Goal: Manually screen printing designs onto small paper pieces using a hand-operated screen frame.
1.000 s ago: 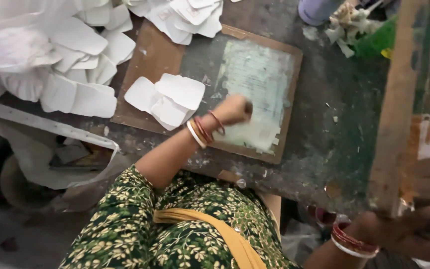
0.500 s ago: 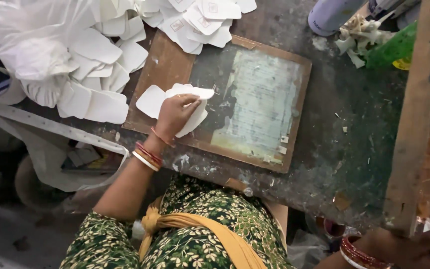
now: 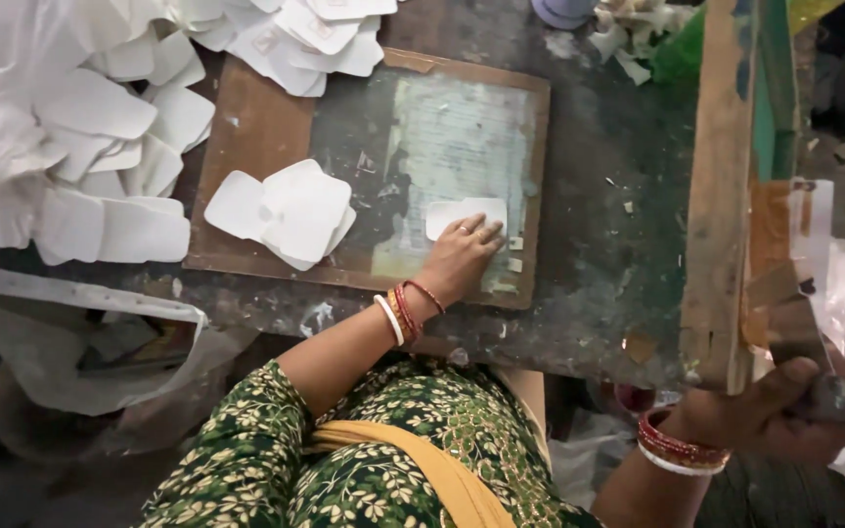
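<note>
My left hand [image 3: 462, 256] lies with its fingers on a small white rounded card [image 3: 464, 211], holding it flat on the pale stained patch of a brown wooden board [image 3: 246, 137]. A short stack of the same white cards [image 3: 286, 210] sits on the board's left part, well left of that hand. At the lower right, my right hand [image 3: 770, 416] grips the near end of a raised wooden frame [image 3: 721, 196], together with a dark brown piece. The frame stands tilted up along the right side of the table. Both wrists wear bangles.
A large heap of white cards [image 3: 100, 147] covers the table's left and far side. White plastic sheeting [image 3: 70, 313] hangs off the near left edge. Scraps and a pale round container [image 3: 564, 12] lie at the far edge of the dark table [image 3: 618, 244].
My left hand has taken one card from the short stack and carried it right onto the pale patch. The view shifted, and my right hand with the frame now shows more fully.
</note>
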